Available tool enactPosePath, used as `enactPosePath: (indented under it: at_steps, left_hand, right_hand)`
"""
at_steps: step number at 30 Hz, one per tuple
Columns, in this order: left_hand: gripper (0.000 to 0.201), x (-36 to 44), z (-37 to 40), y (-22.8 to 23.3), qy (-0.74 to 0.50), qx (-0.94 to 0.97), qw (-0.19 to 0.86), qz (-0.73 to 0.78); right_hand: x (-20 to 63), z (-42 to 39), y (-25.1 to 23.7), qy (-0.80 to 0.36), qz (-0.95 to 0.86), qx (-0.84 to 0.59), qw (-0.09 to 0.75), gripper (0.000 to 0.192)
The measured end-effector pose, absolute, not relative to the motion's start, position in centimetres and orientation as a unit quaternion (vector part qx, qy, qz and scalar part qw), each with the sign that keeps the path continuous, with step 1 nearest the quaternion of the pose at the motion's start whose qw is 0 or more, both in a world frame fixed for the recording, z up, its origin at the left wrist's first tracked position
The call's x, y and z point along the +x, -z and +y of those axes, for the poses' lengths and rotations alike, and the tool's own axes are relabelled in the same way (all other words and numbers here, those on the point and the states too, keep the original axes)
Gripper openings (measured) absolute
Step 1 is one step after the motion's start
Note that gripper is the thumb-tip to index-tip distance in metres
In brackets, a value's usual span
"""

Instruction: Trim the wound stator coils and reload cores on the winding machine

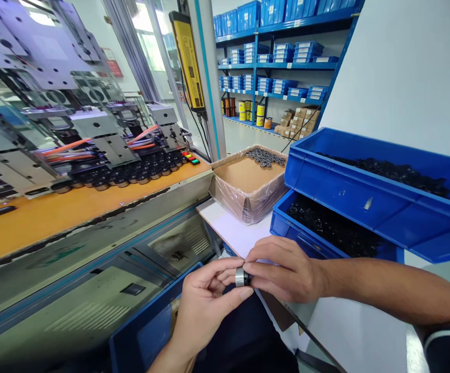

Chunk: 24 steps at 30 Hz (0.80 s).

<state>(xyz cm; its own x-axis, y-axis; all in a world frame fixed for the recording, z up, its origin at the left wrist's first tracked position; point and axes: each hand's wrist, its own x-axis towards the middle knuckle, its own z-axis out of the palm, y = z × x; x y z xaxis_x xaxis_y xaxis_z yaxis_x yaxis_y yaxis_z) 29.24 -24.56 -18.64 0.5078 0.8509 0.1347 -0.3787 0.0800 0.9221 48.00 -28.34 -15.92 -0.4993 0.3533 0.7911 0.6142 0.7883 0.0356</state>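
Note:
Low in the middle of the view, my left hand (205,303) and my right hand (283,269) meet fingertip to fingertip. Both pinch one small ring-shaped part (241,277), silver on its left side and black on its right. My left thumb lies under it, and my right fingers close on it from the right. Just behind my right hand a lower blue bin (287,228) holds many small black parts.
An upper blue bin (365,197) of black parts sits tilted at right. A plastic-wrapped cardboard box (244,199) with metal rings stands on the white table (233,233). A machine with an orange deck (54,212) runs along the left. Another blue bin (147,331) is below my hands.

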Motion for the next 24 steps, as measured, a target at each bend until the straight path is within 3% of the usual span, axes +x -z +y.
enactPosePath:
  at_steps: [11,24]
  left_hand:
    - [0.033,28.9,-24.3,19.0,-0.401,0.520,0.718,0.232]
    - [0.036,28.9,-23.9,20.0,-0.406,0.502,0.740,0.190]
  right_hand:
    - [48.3,-28.2,16.3,0.180,-0.858,-0.274,0.396,0.026]
    - [48.1,-28.2,15.9,0.200,-0.859,-0.253,0.398,0.016]
